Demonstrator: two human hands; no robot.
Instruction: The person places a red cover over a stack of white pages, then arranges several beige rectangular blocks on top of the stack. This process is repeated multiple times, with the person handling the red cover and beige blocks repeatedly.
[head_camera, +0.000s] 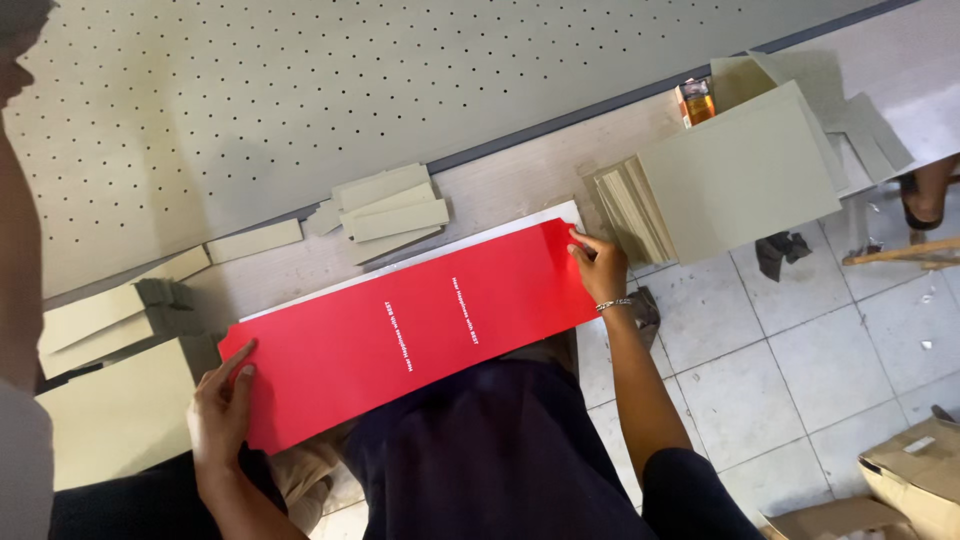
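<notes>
A long red sheet (400, 330) with small white print lies across the wooden bench edge (510, 185), over a white sheet (500, 232) whose edge shows along its far side. My left hand (222, 405) rests on the sheet's left end, fingers spread and pressing near the corner. My right hand (598, 265), with a bracelet on the wrist, pinches the sheet's right end near the far corner. My dark-clothed lap lies under the sheet's near edge.
Grey board strips (385, 210) lie piled behind the sheet. Stacks of grey board stand at right (740, 175) and left (115, 400). A perforated panel (250, 110) fills the back. A small orange box (696, 100) sits far right. Brown cartons (915, 470) stand on the tiled floor.
</notes>
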